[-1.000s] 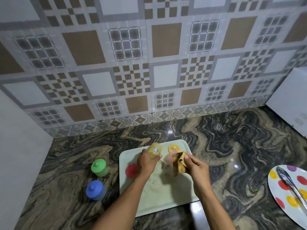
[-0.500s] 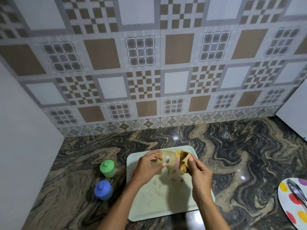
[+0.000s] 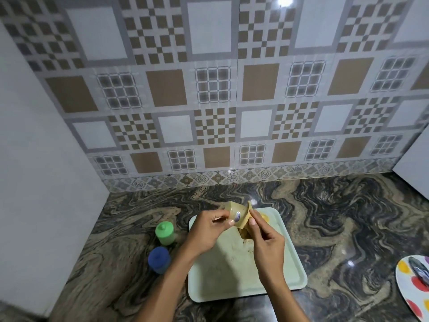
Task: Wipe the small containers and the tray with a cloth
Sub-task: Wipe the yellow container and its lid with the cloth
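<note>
Marbled worktop carries a pale tray, above whose far end the left hand pinches a small yellow container in a fingertip grip while the right hand pinches a cloth against it; rubbing hard could pop it loose.

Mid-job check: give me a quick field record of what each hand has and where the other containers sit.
left hand: holds yellow container, tilted, above tray
right hand: presses cloth against that container
tray: on counter, brown marks
green container: on counter, left of tray
blue container: beside green container, nearer camera
yellow lid: tray's far side
</note>
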